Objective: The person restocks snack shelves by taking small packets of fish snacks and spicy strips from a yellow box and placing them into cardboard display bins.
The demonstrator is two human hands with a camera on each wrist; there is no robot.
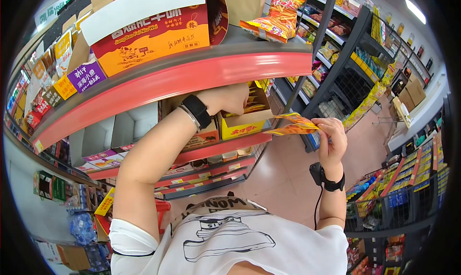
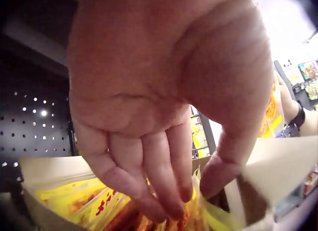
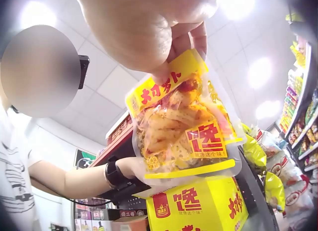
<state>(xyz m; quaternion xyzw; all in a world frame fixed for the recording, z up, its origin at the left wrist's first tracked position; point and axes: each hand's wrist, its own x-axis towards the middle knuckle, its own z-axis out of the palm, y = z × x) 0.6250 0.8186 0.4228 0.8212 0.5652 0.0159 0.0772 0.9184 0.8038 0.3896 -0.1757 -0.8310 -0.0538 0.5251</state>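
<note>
My left hand [image 1: 233, 98] reaches down into a yellow cardboard box [image 1: 245, 126] on the shelf under the red-edged top shelf. In the left wrist view its fingers [image 2: 161, 184] dip among upright yellow snack packets [image 2: 79, 201], thumb apart from them. Out to the right, beyond the end of the shelf, my right hand [image 1: 333, 137] pinches clear-and-yellow snack packets [image 1: 295, 125] by their top edge. In the right wrist view the front packet [image 3: 179, 121] hangs face-on, with orange-brown pieces visible inside. Its lower edge overlaps the yellow box behind it.
The top shelf's red edge [image 1: 192, 78] runs just above my left forearm. On that shelf stand a red-and-orange carton [image 1: 153, 40] and an orange snack bag [image 1: 278, 16]. Left of the yellow box are grey open boxes [image 1: 137, 124]. Dark racks of goods [image 1: 353, 66] stand across the aisle.
</note>
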